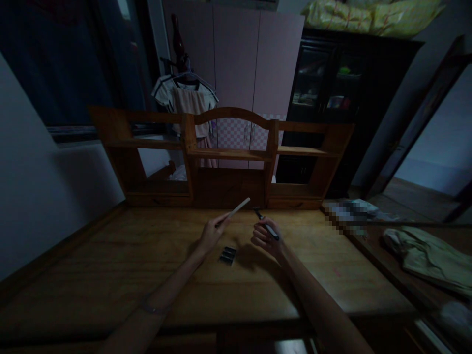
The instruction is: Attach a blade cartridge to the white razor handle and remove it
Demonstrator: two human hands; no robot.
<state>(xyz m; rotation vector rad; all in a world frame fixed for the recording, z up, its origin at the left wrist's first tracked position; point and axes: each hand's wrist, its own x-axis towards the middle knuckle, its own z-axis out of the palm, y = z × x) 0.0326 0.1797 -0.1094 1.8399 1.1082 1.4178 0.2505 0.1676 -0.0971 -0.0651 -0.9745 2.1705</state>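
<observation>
My left hand (213, 234) grips one end of a pale, narrow, flat strip (239, 207), which points up and to the right over the desk. My right hand (266, 237) is closed round the black-and-white handle of what looks like a razor (271, 231), its small dark head tilted toward the upper left. The strip and the razor are apart. On the wooden desk (155, 270), between and below both hands, lies a small pack (227, 255) with a few dark pieces in a row, perhaps razor cartridges. The dim light hides fine detail.
A wooden shelf unit (230, 153) stands along the desk's far edge. To the right, a lower brown surface holds pale green cloth (431, 255) and a blurred patch of items. Behind are a pink wardrobe (236, 59), a dark cabinet (354, 98) and hanging clothes (191, 101).
</observation>
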